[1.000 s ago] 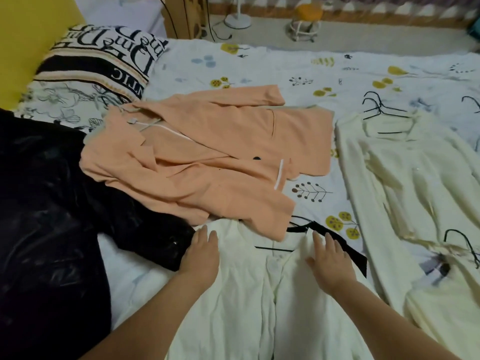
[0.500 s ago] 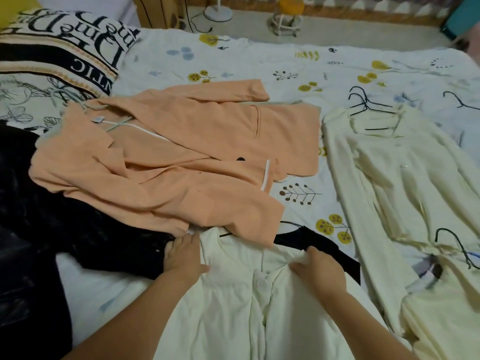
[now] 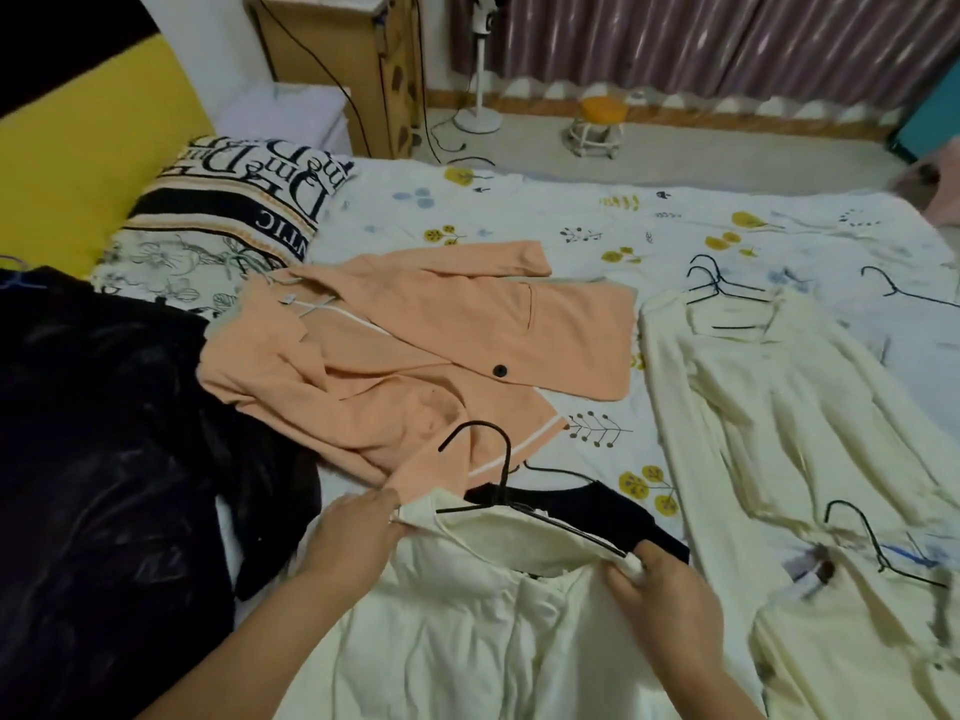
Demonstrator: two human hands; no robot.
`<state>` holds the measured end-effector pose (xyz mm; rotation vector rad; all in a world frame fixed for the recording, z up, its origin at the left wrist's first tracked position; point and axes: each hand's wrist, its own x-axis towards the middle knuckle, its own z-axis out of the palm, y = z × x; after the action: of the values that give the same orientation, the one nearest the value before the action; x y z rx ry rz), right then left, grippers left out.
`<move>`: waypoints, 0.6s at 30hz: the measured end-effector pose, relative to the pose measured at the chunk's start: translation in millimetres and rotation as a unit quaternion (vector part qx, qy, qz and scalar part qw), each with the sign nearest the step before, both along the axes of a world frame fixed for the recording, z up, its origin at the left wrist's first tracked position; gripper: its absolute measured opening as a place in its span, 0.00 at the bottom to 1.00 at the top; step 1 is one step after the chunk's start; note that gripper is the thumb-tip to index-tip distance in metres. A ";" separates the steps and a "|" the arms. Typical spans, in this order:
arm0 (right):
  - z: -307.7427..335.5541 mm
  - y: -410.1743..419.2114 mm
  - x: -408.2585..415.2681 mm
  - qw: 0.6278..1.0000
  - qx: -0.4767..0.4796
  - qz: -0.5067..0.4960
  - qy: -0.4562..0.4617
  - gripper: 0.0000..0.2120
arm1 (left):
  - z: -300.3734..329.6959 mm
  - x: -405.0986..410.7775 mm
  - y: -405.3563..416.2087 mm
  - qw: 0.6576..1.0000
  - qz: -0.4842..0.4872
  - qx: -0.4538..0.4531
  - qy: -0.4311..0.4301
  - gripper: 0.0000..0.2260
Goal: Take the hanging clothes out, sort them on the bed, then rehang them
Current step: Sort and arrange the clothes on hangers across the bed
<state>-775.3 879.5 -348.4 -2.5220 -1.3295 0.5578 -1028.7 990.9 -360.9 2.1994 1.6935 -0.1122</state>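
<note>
A cream button-front garment [image 3: 467, 626] lies at the near edge of the bed with a black wire hanger [image 3: 498, 480] in its neckline, hook up. My left hand [image 3: 353, 543] pinches the garment's left shoulder. My right hand [image 3: 660, 589] grips its right shoulder at the hanger's end. A dark garment [image 3: 597, 511] lies under the collar. Beyond it, a peach blazer [image 3: 415, 345] is spread flat. To the right lies a cream long-sleeved dress [image 3: 810, 418] on hangers.
A black shiny garment [image 3: 104, 459] covers the bed's left side. Another cream piece [image 3: 852, 646] on a hanger lies at the near right. A loose hanger [image 3: 904, 291] rests on the floral sheet [image 3: 519, 220]. A printed pillow [image 3: 234, 210] sits by the yellow headboard.
Both hands went from pressing flat on the cream garment to gripping its shoulders. The garment's collar lifted, and the black hanger with its hook came into view over the blazer's hem.
</note>
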 end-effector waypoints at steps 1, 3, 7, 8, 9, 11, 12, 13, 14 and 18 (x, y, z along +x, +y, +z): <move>8.3 -5.5 -0.6 1.000 0.010 -0.001 0.001 0.13 | 11.9 -1.7 -8.0 1.000 0.008 0.005 -0.016 0.13; 25.0 -18.3 -2.2 1.000 0.029 0.001 0.002 0.13 | 36.6 -5.3 -26.7 0.999 0.021 0.027 -0.019 0.11; 57.4 -49.2 -5.5 0.998 0.055 0.025 0.013 0.13 | 76.5 -16.2 -70.9 0.997 0.036 0.072 -0.010 0.10; 65.6 -57.7 -6.6 0.997 0.062 0.035 0.014 0.13 | 84.7 -20.2 -83.7 0.995 0.048 0.079 -0.025 0.08; 73.5 -66.8 -8.0 0.996 0.070 0.044 0.016 0.13 | 92.8 -24.7 -97.7 0.994 0.060 0.087 -0.036 0.09; 90.0 -85.7 -12.0 0.994 0.091 0.060 0.020 0.13 | 108.2 -33.5 -126.4 0.989 0.093 0.108 -0.050 0.12; 98.0 -95.7 -14.3 0.992 0.102 0.069 0.021 0.13 | 115.4 -38.4 -140.2 0.985 0.112 0.118 -0.060 0.12; 106.0 -106.0 -16.8 0.990 0.115 0.080 0.023 0.13 | 123.8 -44.0 -154.1 0.981 0.131 0.126 -0.067 0.12; 113.8 -116.7 -19.5 0.987 0.127 0.090 0.027 0.13 | 132.0 -49.6 -167.9 0.977 0.149 0.132 -0.071 0.11; 144.3 -158.6 -30.8 0.978 0.161 0.128 0.037 0.14 | 169.9 -61.8 -225.7 0.962 0.186 0.187 -0.062 0.10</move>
<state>-806.0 721.0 -204.1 -2.0692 -1.5846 0.4379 -1090.5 765.2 -191.0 2.0248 2.1582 0.4690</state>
